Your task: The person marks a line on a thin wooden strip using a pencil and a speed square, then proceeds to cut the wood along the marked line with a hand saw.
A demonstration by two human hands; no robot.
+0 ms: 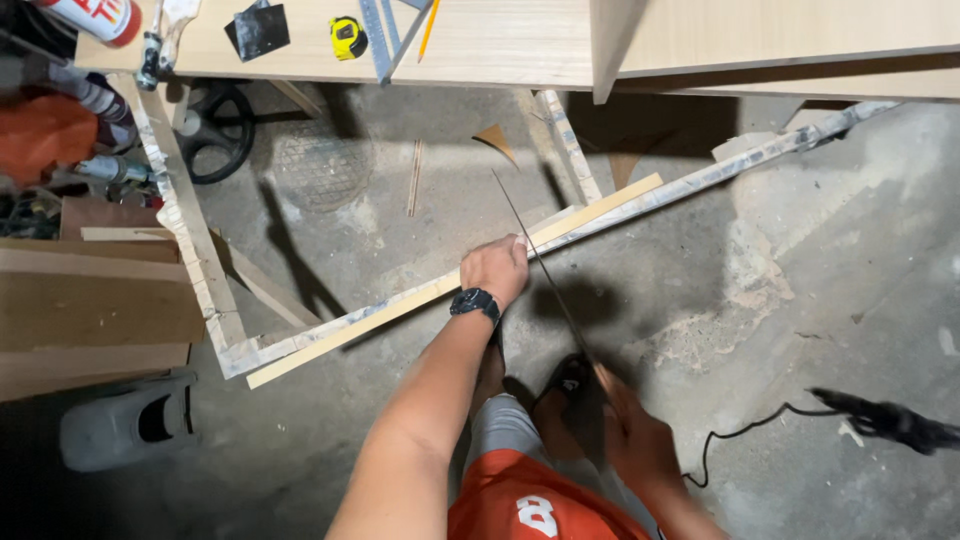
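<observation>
Two hands at work, left hand grip pressing wood strip, right hand grip closed on handsaw, workbench behind.

White can with red label, top-left corner, lying on workbench

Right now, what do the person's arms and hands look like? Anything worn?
Both arms are bare, no sleeves or gloves. The left hand has a black wristwatch with a dark strap on its wrist. The right hand is motion-blurred; no watch, ring or band can be made out on it.
</observation>
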